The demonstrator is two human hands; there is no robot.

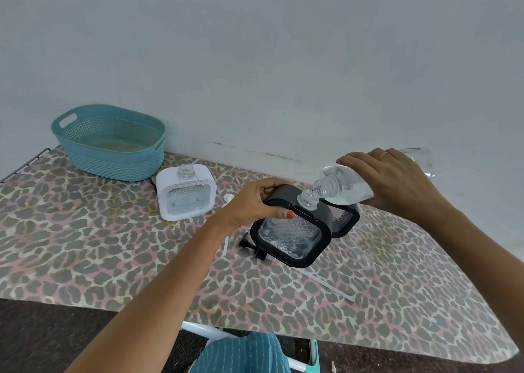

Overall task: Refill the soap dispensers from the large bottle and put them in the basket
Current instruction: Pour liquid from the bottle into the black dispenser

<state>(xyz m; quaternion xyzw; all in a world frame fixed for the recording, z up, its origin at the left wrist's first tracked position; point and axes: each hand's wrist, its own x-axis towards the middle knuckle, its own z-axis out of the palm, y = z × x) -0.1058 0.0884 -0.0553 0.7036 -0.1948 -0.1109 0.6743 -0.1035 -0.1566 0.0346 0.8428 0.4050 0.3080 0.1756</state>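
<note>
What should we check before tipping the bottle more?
1. Bottle mouth at the near black dispenser neck: ok, they meet.
2. Left hand holds that dispenser: ok, fingers curled round its top.
3. Right hand grips the bottle: ok.
4. Dispenser's pump off: ok, neck open.
5. How full it is: cannot tell.
6. Basket has room: ok, no dispensers inside.
</note>
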